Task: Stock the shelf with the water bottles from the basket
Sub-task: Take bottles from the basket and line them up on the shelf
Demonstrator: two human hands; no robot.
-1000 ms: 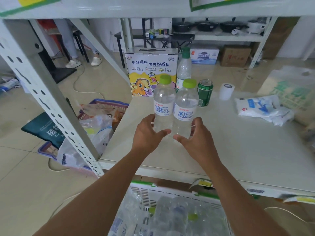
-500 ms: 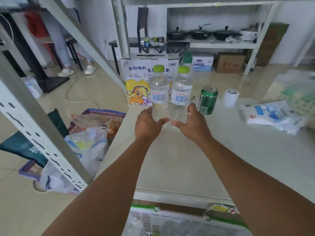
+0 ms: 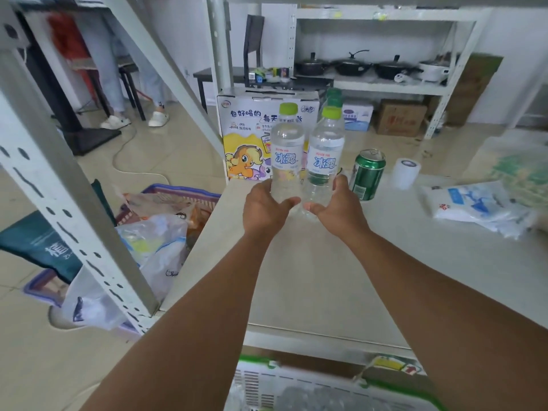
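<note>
Both stand upright, side by side, low over the shelf [image 3: 326, 277] before the carton [image 3: 246, 129]: the left bottle [image 3: 287, 155] gripped by the left hand [image 3: 264, 209], the right bottle [image 3: 325, 155] by the right hand [image 3: 341, 207].

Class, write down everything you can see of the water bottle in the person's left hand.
The left water bottle is clear plastic with a lime-green cap and a white label bearing blue characters. It stands upright. The left hand grips its lower part, hiding the base, so whether it rests on the shelf is unclear. It sits close beside the right-hand bottle, before a cartoon carton.
</note>
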